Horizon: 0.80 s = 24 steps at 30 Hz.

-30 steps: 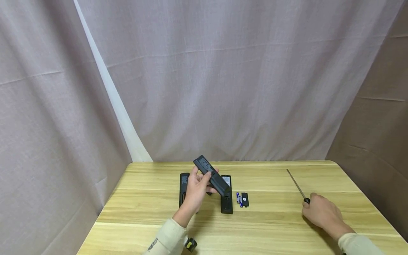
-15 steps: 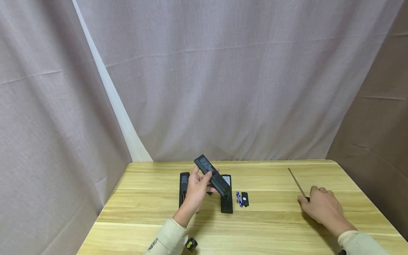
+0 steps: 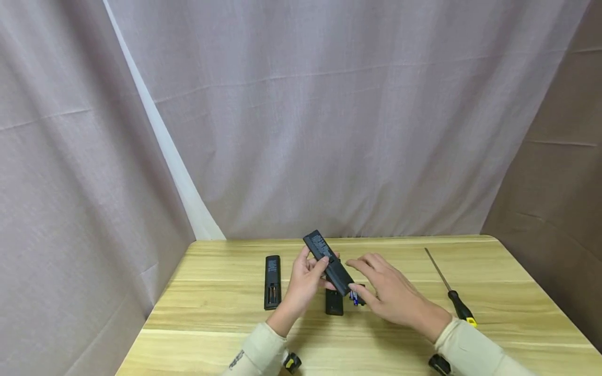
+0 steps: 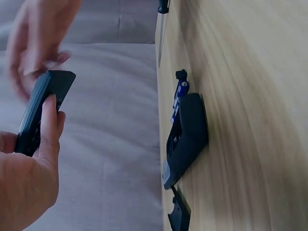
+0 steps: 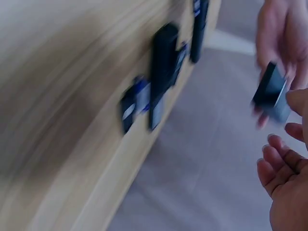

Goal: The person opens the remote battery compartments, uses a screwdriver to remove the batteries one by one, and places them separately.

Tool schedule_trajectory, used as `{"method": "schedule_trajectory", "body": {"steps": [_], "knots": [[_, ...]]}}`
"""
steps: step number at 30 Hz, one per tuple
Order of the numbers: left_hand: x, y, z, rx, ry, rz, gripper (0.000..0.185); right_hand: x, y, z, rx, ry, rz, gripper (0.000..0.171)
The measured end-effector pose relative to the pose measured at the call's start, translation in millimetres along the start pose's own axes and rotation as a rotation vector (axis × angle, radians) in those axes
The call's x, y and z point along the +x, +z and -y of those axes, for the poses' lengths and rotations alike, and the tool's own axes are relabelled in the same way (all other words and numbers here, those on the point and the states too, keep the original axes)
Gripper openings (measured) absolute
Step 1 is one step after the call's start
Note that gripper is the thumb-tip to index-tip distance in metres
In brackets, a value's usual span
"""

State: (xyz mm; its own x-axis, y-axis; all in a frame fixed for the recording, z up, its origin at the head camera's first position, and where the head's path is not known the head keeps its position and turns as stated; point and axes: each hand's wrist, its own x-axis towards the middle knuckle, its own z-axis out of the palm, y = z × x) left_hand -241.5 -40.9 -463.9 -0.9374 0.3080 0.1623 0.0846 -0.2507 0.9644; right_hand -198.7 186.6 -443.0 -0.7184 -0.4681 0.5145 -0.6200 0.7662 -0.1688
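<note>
the long, flat, black plastic remote with pale print on its back [image 3: 339, 278] is up in the air over the pale wooden table [image 3: 211, 324], gripped by the left hand [image 3: 304, 282], thumb across the printed face and fingers behind. its long axis slants in the head view from far left to near right, so the near end points toward the right hand [image 3: 395, 295].

that end is what counts: it lies just to the left of the right hand's thumb and fingers, which stand spread apart with nothing seen between them. whether the thumb touches the casing i cannot tell; the left wrist view blurs there. of the 2 hands, the left has the hold and the right is just beside.

below, partly hidden, sit a 2nd black plastic remote [image 3: 334, 305] and small blue-and-white cylindrical batteries [image 3: 355, 299]. a 3rd black remote with its battery bay uncovered [image 3: 273, 277] lies well to the left, and the black-and-yellow-handled steel screwdriver [image 3: 456, 301] to the right.
</note>
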Motion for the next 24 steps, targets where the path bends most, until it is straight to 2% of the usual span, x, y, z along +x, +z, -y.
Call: {"method": "schedule_trajectory", "body": {"steps": [2, 6, 11, 18, 24], "knots": [[0.1, 2.4, 0.8, 0.004, -0.004, 0.011, 0.048, 8.2, 1.9, 8.7, 0.027, -0.029, -0.002, 0.049], [-0.4, 5.4, 1.8, 0.008, -0.009, 0.019, 0.049, 16.1, 4.5, 14.8, 0.042, -0.020, 0.010, 0.048], [-2.4, 5.5, 2.6, 0.005, -0.020, 0.021, 0.049, 18.3, 7.9, 15.2, 0.047, 0.011, 0.047, 0.043], [-3.5, 5.3, 3.9, 0.030, -0.017, 0.014, 0.048, 24.0, 12.0, 16.0, 0.056, -0.005, 0.046, 0.037], [-3.6, 5.3, 4.4, 0.058, -0.019, 0.024, 0.052, 31.2, 12.8, 14.4, 0.132, 0.002, 0.083, 0.031]]}}
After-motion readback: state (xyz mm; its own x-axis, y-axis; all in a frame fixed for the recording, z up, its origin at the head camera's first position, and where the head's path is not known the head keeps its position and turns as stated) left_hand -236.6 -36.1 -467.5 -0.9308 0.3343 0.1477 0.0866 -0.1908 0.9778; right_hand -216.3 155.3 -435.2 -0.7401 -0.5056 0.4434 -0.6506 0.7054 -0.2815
